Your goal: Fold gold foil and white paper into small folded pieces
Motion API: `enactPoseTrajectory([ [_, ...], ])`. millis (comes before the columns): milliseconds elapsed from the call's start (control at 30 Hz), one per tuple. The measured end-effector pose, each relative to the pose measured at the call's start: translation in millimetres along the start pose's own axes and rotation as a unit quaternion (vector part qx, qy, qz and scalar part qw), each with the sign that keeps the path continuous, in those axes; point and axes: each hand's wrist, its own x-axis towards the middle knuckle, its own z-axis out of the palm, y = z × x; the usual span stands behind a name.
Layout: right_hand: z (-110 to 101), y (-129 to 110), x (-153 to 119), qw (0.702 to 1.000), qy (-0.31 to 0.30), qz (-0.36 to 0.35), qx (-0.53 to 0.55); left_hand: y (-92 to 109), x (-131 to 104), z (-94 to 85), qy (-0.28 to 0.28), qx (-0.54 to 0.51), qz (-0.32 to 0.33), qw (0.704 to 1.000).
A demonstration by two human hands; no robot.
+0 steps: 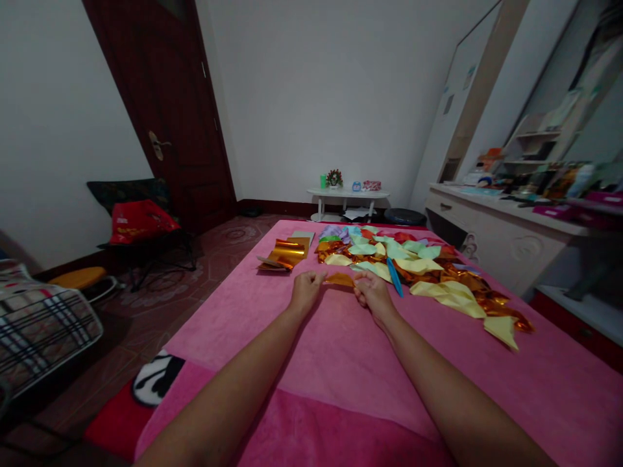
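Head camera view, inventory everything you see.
Cover: one, pink, foreground
Sheet: one, orange-gold, centre
Loose sheets: several, gold, grey, cover's far left
Folded pieces: many, mixed colours, right of loose sheets
Slim object: one, blue, among folded pieces
Door: one, dark red, back left
Chair: one, dark, by door
Bag: one, red, on chair
Stool: one, orange, left
Plaid item: one, beige-black, left edge
Small table: one, white, back wall
Items: four, mixed colours, atop table
Dresser: one, white, cluttered, right
Left hand: one, bare, sheet's left
Right hand: one, bare, sheet's right
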Motion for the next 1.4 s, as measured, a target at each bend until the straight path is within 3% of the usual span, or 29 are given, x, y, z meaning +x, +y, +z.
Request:
enactPoseTrajectory([
  [267,-7,-2,12,0.996,-0.036,0.068,0.036,1,0,5.3,-0.099,-0.075,0.012,0.992],
  [633,-4,-2,2,0.998,-0.050,0.022,-0.009,4,0,2.4,-0.072,-0.072,-0.006,0.995],
  [1400,4,-1,-2,0.993,-0.067,-0.007,-0.099,3,3,2.4,-0.048,-0.129,-0.050,0.989],
])
